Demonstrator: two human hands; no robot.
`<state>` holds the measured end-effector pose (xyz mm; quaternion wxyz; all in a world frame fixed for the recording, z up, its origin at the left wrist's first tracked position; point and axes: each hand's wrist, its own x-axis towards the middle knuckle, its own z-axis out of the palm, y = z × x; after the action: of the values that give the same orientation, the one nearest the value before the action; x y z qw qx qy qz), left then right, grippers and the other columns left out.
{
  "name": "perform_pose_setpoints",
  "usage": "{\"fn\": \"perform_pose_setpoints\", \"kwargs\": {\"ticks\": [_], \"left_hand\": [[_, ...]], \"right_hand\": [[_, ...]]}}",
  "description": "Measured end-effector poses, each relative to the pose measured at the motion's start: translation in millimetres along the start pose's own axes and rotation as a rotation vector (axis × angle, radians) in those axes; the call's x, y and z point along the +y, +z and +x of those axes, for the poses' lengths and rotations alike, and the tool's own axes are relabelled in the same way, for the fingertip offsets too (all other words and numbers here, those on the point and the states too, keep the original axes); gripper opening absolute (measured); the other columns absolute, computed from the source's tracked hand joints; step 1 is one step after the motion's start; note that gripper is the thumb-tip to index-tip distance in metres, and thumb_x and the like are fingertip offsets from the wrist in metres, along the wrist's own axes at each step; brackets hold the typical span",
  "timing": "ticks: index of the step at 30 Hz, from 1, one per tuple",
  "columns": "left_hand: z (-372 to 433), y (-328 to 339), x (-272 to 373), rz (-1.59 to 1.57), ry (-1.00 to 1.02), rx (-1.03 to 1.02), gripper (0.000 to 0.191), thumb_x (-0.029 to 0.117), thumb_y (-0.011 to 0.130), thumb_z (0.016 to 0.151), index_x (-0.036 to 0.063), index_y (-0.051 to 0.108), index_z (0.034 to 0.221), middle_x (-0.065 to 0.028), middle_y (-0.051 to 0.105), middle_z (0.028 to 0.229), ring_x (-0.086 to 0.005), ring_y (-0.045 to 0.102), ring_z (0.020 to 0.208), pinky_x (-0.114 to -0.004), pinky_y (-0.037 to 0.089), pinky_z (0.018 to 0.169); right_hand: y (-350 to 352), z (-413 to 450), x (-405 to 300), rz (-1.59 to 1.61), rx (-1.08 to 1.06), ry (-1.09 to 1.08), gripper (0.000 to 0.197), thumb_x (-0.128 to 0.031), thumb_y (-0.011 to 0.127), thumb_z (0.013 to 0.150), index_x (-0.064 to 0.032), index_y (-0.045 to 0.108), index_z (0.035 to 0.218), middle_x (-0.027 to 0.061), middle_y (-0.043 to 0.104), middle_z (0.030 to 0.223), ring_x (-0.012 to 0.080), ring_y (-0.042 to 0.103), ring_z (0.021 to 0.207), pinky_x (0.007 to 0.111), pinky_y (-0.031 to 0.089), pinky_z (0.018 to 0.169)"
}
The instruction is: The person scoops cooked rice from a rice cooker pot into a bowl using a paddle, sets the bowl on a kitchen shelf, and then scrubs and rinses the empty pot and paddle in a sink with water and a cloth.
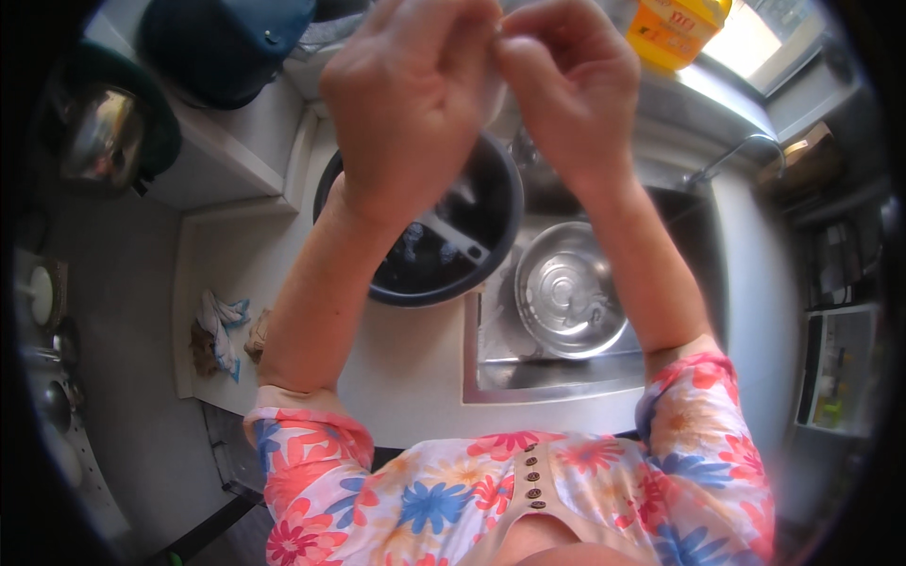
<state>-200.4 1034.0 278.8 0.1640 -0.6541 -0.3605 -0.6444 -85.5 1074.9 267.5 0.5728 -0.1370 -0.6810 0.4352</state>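
Note:
My left hand (407, 99) and my right hand (577, 92) are raised together at the top of the view, thumbs and fingertips meeting. Between the fingertips there may be something small, but the fingers cover it. A pale patch shows behind the hands and is too blurred to name. Below my left hand is a round dark basin (432, 296), partly hidden by the forearm. Inside it lies a grey utensil handle (449, 237) with a hole at its end. A shiny stainless steel bowl (566, 290) sits in the sink (506, 371), beside my right forearm.
A curved faucet (743, 145) rises at the sink's right. A yellow plastic container (676, 32) stands by the window. Crumpled cloths or wrappers (221, 329) lie on the left counter (410, 375). A dark blue appliance (226, 46) and a metal pot (102, 138) are at upper left.

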Motion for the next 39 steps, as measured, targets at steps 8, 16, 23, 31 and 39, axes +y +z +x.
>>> {"fn": "perform_pose_setpoints", "kwargs": {"ticks": [8,16,23,31,39], "left_hand": [[-0.8,-8.2,-1.0,-0.005,-0.075,-0.081,0.005,0.002,0.062,0.076,0.0009,0.06,0.079,-0.0077,0.058,0.069,-0.0159,0.057,0.061,-0.025,0.044,0.056],[9.9,-21.1,4.6,-0.073,-0.208,-0.279,0.008,0.0,0.061,0.076,-0.0009,0.062,0.083,-0.0051,0.059,0.069,-0.0095,0.056,0.064,-0.021,0.044,0.056],[29.6,-24.0,18.8,-0.233,-0.624,-0.538,0.009,0.003,0.057,0.08,-0.0048,0.059,0.08,-0.0021,0.056,0.067,-0.0034,0.05,0.062,-0.019,0.041,0.051],[24.1,-9.6,10.1,-0.394,-0.834,-0.44,0.009,0.006,0.053,0.084,-0.0009,0.058,0.08,0.001,0.055,0.067,-0.0023,0.046,0.055,-0.016,0.038,0.047],[19.7,-7.9,21.1,-0.721,-0.983,-0.268,0.007,0.005,0.053,0.085,0.0005,0.058,0.082,0.0017,0.054,0.066,-0.0004,0.043,0.05,-0.013,0.031,0.044]], "right_hand": [[-2.6,-2.9,-0.3,0.032,0.012,0.033,0.008,0.003,0.054,0.077,-0.0004,0.049,0.082,-0.0033,0.051,0.068,-0.0009,0.044,0.058,0.013,0.034,0.049],[1.8,-6.0,-10.5,-0.103,0.036,0.151,0.009,0.0,0.057,0.077,0.0001,0.051,0.083,-0.0017,0.053,0.069,-0.0003,0.046,0.059,0.013,0.037,0.051],[-6.0,-4.6,8.5,-0.066,0.033,0.048,0.009,0.001,0.056,0.077,0.0003,0.051,0.083,-0.0026,0.052,0.068,-0.0004,0.045,0.059,0.013,0.036,0.05],[-0.5,-2.2,9.5,0.008,0.087,-0.064,0.008,0.002,0.055,0.076,0.0002,0.05,0.082,-0.0029,0.051,0.066,0.0001,0.045,0.058,0.014,0.035,0.049],[-2.4,-4.5,-5.0,0.072,0.058,-0.038,0.008,0.005,0.051,0.076,0.0011,0.047,0.081,0.0001,0.053,0.064,0.0014,0.048,0.054,0.015,0.037,0.048]]}}
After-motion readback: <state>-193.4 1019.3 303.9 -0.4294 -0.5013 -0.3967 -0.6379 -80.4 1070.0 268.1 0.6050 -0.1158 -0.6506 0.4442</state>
